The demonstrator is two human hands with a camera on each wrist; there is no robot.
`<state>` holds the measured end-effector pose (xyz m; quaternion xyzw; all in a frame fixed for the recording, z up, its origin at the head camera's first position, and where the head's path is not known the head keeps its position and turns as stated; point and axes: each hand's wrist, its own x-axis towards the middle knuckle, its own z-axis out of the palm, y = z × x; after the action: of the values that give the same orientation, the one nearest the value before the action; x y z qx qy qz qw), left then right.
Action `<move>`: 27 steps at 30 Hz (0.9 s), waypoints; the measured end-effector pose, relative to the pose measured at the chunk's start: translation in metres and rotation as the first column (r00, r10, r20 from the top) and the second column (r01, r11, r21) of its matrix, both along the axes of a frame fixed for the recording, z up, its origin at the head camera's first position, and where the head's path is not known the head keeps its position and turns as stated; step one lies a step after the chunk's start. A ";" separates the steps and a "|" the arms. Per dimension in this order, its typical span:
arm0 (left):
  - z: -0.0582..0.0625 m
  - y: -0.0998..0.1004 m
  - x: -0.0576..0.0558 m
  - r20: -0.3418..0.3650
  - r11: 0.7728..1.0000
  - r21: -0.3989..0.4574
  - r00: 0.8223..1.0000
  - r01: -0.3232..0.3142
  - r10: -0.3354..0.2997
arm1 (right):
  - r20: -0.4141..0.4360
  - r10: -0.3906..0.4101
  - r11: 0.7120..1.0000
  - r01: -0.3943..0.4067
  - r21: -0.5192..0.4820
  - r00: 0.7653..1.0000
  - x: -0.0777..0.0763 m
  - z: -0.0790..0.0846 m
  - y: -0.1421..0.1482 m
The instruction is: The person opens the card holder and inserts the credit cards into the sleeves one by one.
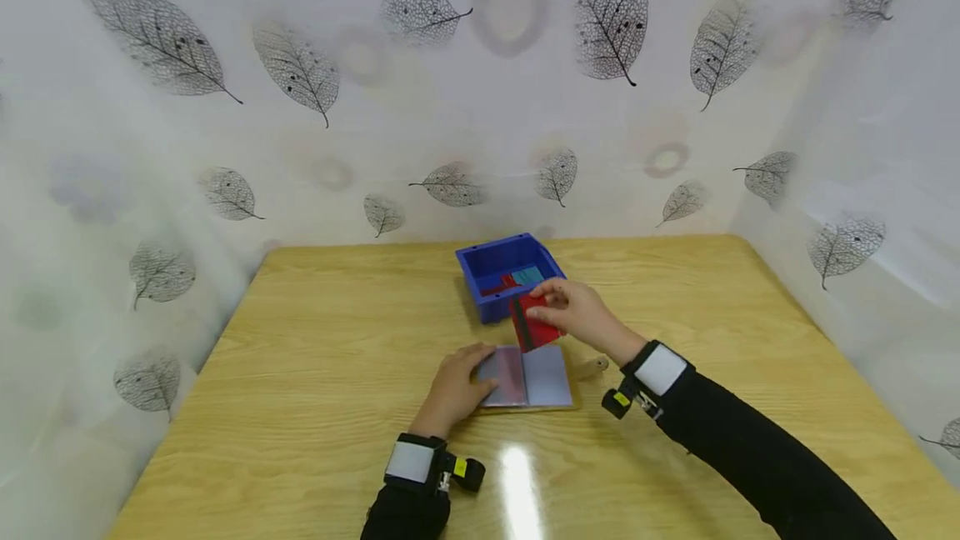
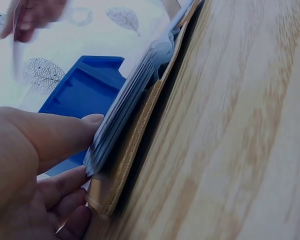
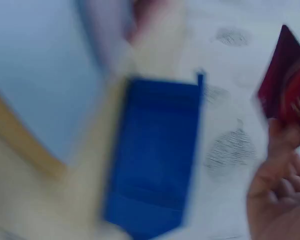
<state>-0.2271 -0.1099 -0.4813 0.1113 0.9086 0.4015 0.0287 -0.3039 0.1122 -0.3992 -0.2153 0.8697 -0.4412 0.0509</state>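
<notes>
Right hand [image 1: 588, 315]: thumb and fingers closed on red card [image 1: 531, 327], held at 12 o'clock of open card holder [image 1: 549, 377]. Left hand [image 1: 452, 386]: thumb-finger pinch on holder's sleeves, 9 o'clock edge. Blue bin [image 1: 498, 257] farther out, 12 o'clock.

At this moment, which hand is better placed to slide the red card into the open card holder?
Probably the right hand: it already pinches the red card near the card holder. The left hand seems better kept steadying, since it holds the card holder's left side.
</notes>
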 end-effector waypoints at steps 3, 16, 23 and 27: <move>0.002 -0.001 0.000 0.000 1.000 -0.005 1.000 -0.007 0.007 | 0.147 -0.004 1.000 0.005 -0.007 0.989 0.015 -0.020 0.008; 0.006 0.003 0.002 0.007 1.000 -0.001 1.000 -0.014 0.014 | 0.209 -0.051 0.999 0.047 0.025 0.977 0.039 -0.059 0.012; 0.006 0.003 0.001 0.004 1.000 0.003 1.000 -0.018 0.018 | 0.206 -0.050 0.997 0.037 0.066 0.977 0.044 -0.057 0.009; 0.005 0.003 0.000 -0.008 1.000 -0.006 1.000 -0.017 0.017 | 0.196 -0.053 0.994 0.034 0.102 0.979 0.045 -0.056 0.007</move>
<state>-0.2271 -0.1069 -0.4760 0.1049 0.9110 0.3983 0.0221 -0.2588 0.1196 -0.4557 -0.1483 0.8853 -0.4184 0.1383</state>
